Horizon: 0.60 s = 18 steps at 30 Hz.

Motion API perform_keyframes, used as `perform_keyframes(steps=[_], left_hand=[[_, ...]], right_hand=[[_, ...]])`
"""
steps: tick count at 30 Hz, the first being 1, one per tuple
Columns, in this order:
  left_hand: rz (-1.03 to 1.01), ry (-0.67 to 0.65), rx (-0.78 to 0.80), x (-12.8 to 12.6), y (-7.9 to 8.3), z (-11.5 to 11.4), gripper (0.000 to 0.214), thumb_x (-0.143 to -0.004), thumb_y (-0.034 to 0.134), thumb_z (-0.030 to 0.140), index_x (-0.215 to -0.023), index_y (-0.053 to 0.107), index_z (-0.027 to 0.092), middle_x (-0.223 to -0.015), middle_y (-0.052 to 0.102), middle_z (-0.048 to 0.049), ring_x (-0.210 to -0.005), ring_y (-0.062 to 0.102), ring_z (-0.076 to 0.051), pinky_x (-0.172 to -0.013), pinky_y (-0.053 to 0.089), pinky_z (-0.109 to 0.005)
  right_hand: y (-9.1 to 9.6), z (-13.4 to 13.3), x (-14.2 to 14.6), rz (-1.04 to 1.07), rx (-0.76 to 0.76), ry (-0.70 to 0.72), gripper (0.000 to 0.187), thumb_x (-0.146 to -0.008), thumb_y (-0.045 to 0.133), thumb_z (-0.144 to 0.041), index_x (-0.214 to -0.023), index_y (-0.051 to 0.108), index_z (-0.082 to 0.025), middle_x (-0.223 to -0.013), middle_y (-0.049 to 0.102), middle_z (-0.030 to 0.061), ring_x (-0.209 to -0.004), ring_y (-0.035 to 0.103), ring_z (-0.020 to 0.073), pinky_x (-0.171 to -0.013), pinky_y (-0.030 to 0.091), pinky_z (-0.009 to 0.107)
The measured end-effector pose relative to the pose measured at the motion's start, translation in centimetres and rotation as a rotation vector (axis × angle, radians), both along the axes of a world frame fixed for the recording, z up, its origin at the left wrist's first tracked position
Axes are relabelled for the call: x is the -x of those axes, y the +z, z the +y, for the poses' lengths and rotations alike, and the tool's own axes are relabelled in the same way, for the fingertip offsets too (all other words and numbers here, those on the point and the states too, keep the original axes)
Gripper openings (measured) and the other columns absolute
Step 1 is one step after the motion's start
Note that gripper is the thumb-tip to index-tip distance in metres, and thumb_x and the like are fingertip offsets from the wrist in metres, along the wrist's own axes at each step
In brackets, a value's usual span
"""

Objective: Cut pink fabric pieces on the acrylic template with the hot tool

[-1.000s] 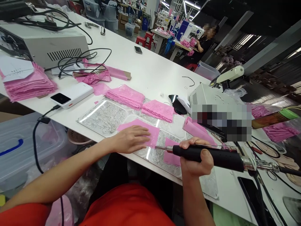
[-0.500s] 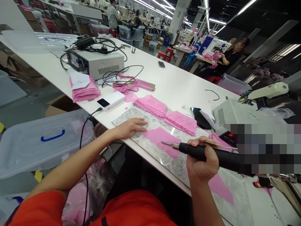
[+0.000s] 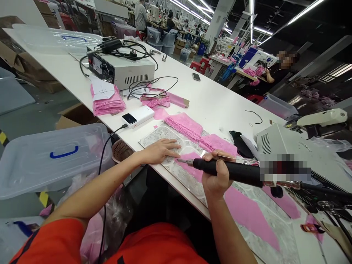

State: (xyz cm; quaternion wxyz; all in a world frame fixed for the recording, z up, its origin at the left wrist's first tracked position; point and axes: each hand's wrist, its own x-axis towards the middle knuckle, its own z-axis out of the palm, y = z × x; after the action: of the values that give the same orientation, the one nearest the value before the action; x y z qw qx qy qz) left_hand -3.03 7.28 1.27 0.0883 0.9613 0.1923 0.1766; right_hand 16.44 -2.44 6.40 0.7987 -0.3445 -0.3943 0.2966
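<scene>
My right hand (image 3: 216, 176) is closed around the black handle of a hot cutting tool (image 3: 233, 171) whose metal tip points left, just above a pink fabric piece (image 3: 189, 169) on a clear glass plate (image 3: 154, 136). My left hand (image 3: 161, 150) lies flat with fingers stretched out on the plate, left of the tip. Two stacks of pink lace pieces (image 3: 185, 124) (image 3: 218, 143) sit at the plate's far edge. Another pink fabric piece (image 3: 249, 214) lies on the plate to the right of my arm.
On the white table (image 3: 209, 102) stand a grey control box (image 3: 125, 69) with cables, a pink stack under paper (image 3: 107, 102), a white power bank (image 3: 137, 117), a phone (image 3: 196, 76) and a second machine (image 3: 286, 146). A plastic bin (image 3: 46, 157) sits on the floor at left. Other people work behind.
My head has turned left, so the view shifted. My left hand slid off the pink piece onto the bare plate. The tool's tip moved left, closer to that hand.
</scene>
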Motion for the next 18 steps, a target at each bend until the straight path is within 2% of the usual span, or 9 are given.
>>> perform_keyframes(steps=[18], left_hand=[[-0.046, 0.013, 0.015, -0.15, -0.07, -0.26, 0.060, -0.075, 0.052, -0.006, -0.119, 0.068, 0.031, -0.142, 0.054, -0.0022, -0.137, 0.042, -0.030, -0.108, 0.041, -0.047]], right_hand=[[-0.38, 0.42, 0.41, -0.052, 0.028, -0.012, 0.012, -0.072, 0.059, -0.027, -0.082, 0.057, -0.021, -0.080, 0.055, -0.0030, -0.060, 0.056, 0.0095, -0.064, 0.050, 0.032]])
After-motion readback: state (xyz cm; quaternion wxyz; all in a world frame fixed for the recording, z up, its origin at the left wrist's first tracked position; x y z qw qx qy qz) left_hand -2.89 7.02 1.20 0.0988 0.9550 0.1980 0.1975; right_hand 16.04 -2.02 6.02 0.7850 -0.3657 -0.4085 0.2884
